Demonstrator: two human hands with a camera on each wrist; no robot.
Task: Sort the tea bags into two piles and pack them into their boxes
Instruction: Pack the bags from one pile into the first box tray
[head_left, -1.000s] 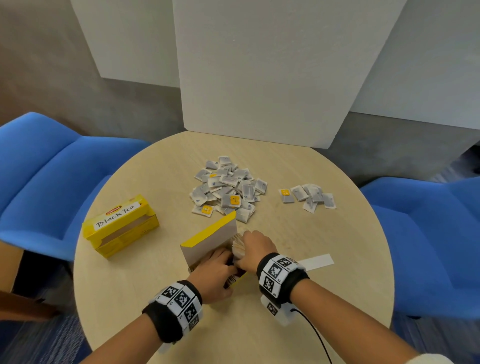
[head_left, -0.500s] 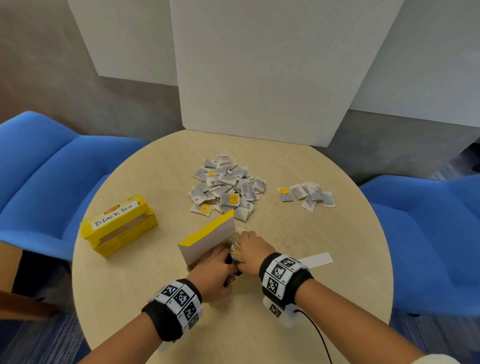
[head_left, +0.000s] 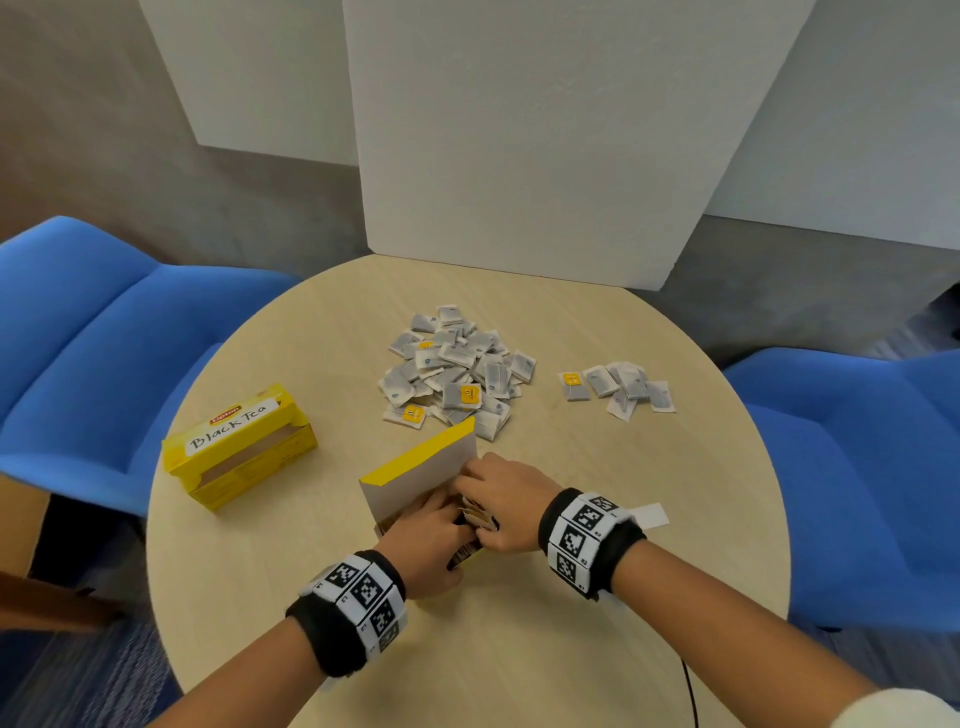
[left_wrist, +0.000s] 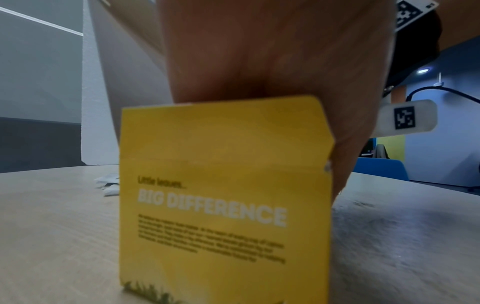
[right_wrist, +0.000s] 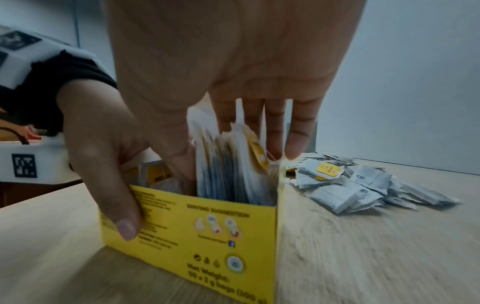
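An open yellow tea box (head_left: 415, 475) stands near the front of the round table (head_left: 571, 623), its lid flap raised. My left hand (head_left: 431, 540) grips the box, with its thumb (right_wrist: 114, 205) on the printed side wall. My right hand (head_left: 493, 499) reaches into the box from above and pinches an upright stack of tea bags (right_wrist: 233, 174) between thumb and fingers. A big mixed pile of tea bags (head_left: 457, 369) lies behind the box. A small pile (head_left: 623, 387) lies to the right. A second yellow box marked "Black Tea" (head_left: 239, 447) sits at the left.
A white paper strip (head_left: 652, 515) lies by my right wrist. Blue chairs (head_left: 104, 338) (head_left: 857, 467) flank the table, and a white board (head_left: 519, 156) stands at its far edge. Bare tabletop lies in front of my hands.
Both hands stay at the open box. My right hand has closed further over the stack, which now shows less between the hands.
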